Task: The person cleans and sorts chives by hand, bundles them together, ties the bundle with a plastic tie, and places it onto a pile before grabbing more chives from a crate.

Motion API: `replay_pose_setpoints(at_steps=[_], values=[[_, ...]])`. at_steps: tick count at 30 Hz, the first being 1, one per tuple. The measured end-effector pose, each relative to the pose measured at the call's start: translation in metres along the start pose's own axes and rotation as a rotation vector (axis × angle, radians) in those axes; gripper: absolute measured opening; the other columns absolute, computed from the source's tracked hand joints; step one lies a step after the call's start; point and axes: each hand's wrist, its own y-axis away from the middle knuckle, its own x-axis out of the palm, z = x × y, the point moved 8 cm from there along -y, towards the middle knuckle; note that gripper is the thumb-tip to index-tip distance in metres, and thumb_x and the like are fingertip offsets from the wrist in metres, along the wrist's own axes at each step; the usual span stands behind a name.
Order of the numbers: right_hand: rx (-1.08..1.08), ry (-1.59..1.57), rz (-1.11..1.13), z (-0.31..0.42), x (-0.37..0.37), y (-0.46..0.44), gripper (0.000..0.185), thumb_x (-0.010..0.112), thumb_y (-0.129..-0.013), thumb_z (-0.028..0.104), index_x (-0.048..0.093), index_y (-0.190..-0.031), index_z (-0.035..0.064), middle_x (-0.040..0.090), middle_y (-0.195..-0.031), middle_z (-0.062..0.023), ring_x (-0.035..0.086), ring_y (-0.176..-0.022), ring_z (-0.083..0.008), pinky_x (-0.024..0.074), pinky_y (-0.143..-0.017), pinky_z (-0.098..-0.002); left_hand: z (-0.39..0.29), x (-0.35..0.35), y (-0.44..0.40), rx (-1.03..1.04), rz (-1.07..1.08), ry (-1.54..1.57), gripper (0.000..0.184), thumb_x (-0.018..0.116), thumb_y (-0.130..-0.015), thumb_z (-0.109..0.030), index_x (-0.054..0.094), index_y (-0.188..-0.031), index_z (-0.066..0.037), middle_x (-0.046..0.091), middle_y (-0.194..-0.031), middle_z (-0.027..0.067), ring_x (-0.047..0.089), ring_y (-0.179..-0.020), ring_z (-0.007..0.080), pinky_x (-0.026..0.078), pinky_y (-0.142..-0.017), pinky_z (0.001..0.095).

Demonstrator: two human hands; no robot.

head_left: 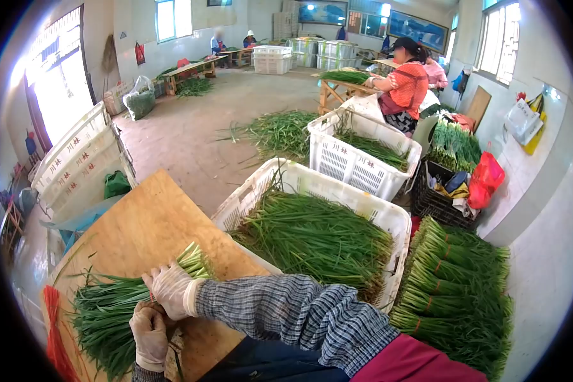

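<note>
A bunch of garlic chives lies on the wooden board, its pale stem ends toward the upper right. My right hand, gloved and in a checked sleeve, is closed over the bunch near the stems. Just below it, my gloved left hand has its fingers pinched together against the near side of the bunch. A short piece of red tie shows between the two hands; the fingertips partly hide it. More red ties hang at the board's left edge.
Loose chives fill a white crate beyond the board. Tied bunches are stacked at the right. Another white crate stands farther back, near a co-worker in an orange top. Stacked white crates stand at the left.
</note>
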Motion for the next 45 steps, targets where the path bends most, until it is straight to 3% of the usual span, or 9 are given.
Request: replay_pose_setpoints(at_steps=[7,10,11,16,20,26,37,42,45], values=[[0.055,0.019,0.184,-0.001,0.009,-0.005,0.094,0.073,-0.055,0.041,0.035,-0.128,-0.0057,0.052,-0.105,-0.0170,0.051,-0.098,-0.0286,0.0385,-0.081,-0.0446,0.037,0.006,0.023,-0.375,0.004,0.166,0.009,0.044,-0.077,0.006,0.050,-0.071,0.002,0.049,-0.063,0.0087,0.050,-0.055,0.0182,0.040,-0.051,0.0295],[0.055,0.117,0.179,0.003,0.008,0.001,0.094,0.072,-0.057,0.043,0.035,-0.128,-0.0060,0.051,-0.105,-0.0170,0.050,-0.098,-0.0282,0.0388,-0.079,-0.0441,0.029,0.004,0.025,-0.761,-0.016,0.494,0.013,0.038,-0.078,0.004,0.048,-0.071,0.002,0.042,-0.054,0.0037,0.038,-0.036,0.0099,0.033,-0.031,0.0243],[0.052,0.143,0.127,0.004,0.007,0.003,0.093,0.072,-0.057,0.044,0.036,-0.128,-0.0061,0.051,-0.104,-0.0170,0.050,-0.098,-0.0281,0.0388,-0.079,-0.0440,0.021,0.000,0.016,-0.708,0.003,0.484,0.010,0.039,-0.077,0.003,0.047,-0.072,0.003,0.042,-0.053,0.0038,0.032,-0.031,0.0095,0.030,-0.025,0.0244],[0.020,0.253,-0.078,0.011,0.005,0.015,0.076,0.068,-0.062,0.047,0.045,-0.113,-0.0042,0.051,-0.100,-0.0156,0.050,-0.096,-0.0279,0.0379,-0.079,-0.0439,0.011,-0.004,0.003,-0.871,0.014,0.660,0.007,0.042,-0.074,0.003,0.048,-0.073,0.004,0.041,-0.052,0.0028,0.032,-0.033,0.0087,0.034,-0.027,0.0263],[0.006,0.050,-0.031,0.005,-0.001,0.017,0.082,0.067,-0.063,0.051,0.045,-0.119,-0.0054,0.051,-0.103,-0.0175,0.050,-0.097,-0.0289,0.0396,-0.080,-0.0442,0.011,-0.002,0.014,-0.876,-0.078,0.755,0.006,0.043,-0.074,0.002,0.048,-0.073,0.004,0.041,-0.052,0.0027,0.031,-0.033,0.0079,0.036,-0.028,0.0269],[0.126,-0.221,-0.078,-0.010,0.002,0.003,0.060,0.068,-0.064,0.044,0.052,-0.102,0.0006,0.057,-0.094,-0.0144,0.053,-0.093,-0.0273,0.0397,-0.081,-0.0404,0.015,0.001,0.030,-0.809,-0.104,0.820,0.006,0.044,-0.076,0.001,0.048,-0.072,0.003,0.042,-0.054,0.0029,0.031,-0.035,0.0072,0.037,-0.028,0.0264],[0.074,-0.028,-0.158,0.001,0.007,0.006,0.052,0.063,-0.065,0.043,0.053,-0.096,0.0022,0.055,-0.090,-0.0134,0.053,-0.089,-0.0262,0.0395,-0.077,-0.0398,0.006,0.005,0.015,-0.616,-0.205,0.995,0.012,0.052,-0.082,-0.007,0.048,-0.073,0.001,0.053,-0.068,0.0124,0.045,-0.044,0.0131,0.045,-0.036,0.0260],[-0.027,0.177,-0.175,0.016,-0.006,0.026,0.067,0.063,-0.064,0.044,0.049,-0.110,-0.0028,0.053,-0.094,-0.0142,0.051,-0.090,-0.0279,0.0386,-0.080,-0.0413,0.022,0.006,0.025,-0.655,-0.125,0.880,0.016,0.047,-0.085,-0.007,0.042,-0.070,-0.005,0.041,-0.057,0.0026,0.034,-0.042,0.0093,0.027,-0.033,0.0227],[-0.061,0.197,-0.235,0.021,-0.006,0.028,0.073,0.060,-0.066,0.044,0.045,-0.118,-0.0053,0.053,-0.097,-0.0150,0.051,-0.091,-0.0288,0.0371,-0.083,-0.0432,0.017,0.000,0.026,-0.588,-0.183,0.743,0.015,0.044,-0.084,-0.005,0.041,-0.070,-0.007,0.037,-0.055,0.0001,0.031,-0.042,0.0073,0.026,-0.033,0.0225]])
